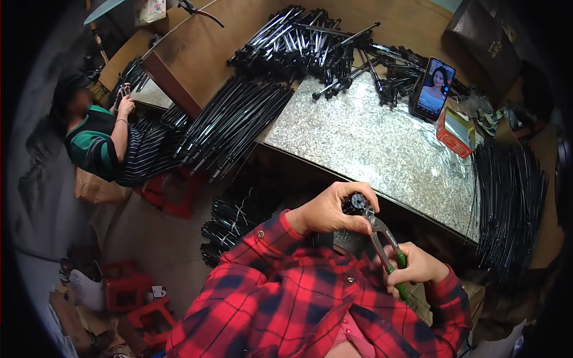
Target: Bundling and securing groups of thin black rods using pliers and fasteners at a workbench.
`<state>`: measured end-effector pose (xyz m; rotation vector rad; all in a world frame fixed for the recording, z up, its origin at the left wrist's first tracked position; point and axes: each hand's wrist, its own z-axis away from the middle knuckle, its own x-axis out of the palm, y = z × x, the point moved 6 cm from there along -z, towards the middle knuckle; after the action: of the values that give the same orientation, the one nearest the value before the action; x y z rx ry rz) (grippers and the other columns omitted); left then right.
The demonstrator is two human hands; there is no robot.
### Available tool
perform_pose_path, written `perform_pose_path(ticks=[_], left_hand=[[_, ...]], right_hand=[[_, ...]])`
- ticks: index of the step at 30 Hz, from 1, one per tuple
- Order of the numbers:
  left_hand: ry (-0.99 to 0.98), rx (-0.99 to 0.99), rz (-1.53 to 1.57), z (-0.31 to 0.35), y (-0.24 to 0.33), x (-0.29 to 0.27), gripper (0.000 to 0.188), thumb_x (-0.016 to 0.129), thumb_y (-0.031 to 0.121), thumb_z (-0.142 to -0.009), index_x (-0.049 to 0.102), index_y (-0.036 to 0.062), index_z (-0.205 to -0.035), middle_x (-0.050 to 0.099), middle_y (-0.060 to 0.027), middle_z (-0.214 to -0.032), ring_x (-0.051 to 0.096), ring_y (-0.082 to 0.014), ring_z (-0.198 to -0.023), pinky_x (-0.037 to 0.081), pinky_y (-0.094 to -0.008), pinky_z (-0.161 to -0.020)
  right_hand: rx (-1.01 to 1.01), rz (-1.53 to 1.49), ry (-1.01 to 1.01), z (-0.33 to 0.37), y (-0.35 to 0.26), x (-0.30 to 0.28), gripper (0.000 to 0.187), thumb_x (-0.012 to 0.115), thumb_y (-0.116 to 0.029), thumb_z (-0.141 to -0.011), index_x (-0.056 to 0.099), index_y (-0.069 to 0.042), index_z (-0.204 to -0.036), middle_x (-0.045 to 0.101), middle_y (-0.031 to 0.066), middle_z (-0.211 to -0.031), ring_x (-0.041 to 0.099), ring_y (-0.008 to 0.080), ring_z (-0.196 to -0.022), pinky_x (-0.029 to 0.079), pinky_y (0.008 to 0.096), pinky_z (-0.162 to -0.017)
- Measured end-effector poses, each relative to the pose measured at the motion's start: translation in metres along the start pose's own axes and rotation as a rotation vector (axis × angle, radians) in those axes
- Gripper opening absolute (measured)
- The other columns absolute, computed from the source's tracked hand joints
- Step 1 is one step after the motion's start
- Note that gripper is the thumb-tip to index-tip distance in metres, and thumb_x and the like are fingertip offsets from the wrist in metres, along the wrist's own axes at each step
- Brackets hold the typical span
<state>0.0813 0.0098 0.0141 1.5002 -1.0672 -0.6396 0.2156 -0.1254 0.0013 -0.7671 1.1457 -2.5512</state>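
In front of my chest, my left hand [328,210] is closed around a black part with a round, notched end [358,201]; the rest of it is hidden by my fingers. My right hand [418,265] grips a pair of pliers [382,230] by its green handles. The head of the pliers is up against the black part, near my left thumb; whether the jaws bite on it I cannot tell. Beyond both hands lies the speckled shiny tabletop [370,137].
Black rods with silver shafts [298,45] lie heaped at the back, thin black rods [236,122] in a left-hand pile, black strands [510,203] at right. A phone [434,89] leans near a red box [455,132]. A co-worker [95,137] sits at left, near red stools [128,286].
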Motion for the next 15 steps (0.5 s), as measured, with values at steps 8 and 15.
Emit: perform_pose_path(ticks=[8, 15], left_hand=[[0.157, 0.174, -0.24, -0.005, 0.006, -0.018, 0.045, 0.081, 0.03, -0.072, 0.055, 0.0042, -0.097, 0.052, -0.0004, -0.091, 0.049, -0.0085, -0.086, 0.04, -0.0241, -0.08], [0.116, 0.074, -0.084, 0.002, 0.007, -0.012, 0.046, 0.083, 0.03, -0.069, 0.057, 0.0042, -0.096, 0.054, -0.0002, -0.088, 0.05, -0.008, -0.083, 0.041, -0.0237, -0.077]], right_hand=[[-0.655, 0.89, 0.57, 0.008, -0.035, -0.026, 0.046, 0.058, -0.024, -0.089, 0.05, 0.002, -0.126, 0.058, 0.014, -0.085, 0.057, 0.0219, -0.075, 0.046, 0.0326, -0.068], [-0.348, 0.541, 0.288, -0.002, -0.031, -0.013, 0.049, 0.037, -0.036, -0.1, 0.048, 0.003, -0.128, 0.056, 0.007, -0.078, 0.051, 0.0146, -0.065, 0.043, 0.0265, -0.063]])
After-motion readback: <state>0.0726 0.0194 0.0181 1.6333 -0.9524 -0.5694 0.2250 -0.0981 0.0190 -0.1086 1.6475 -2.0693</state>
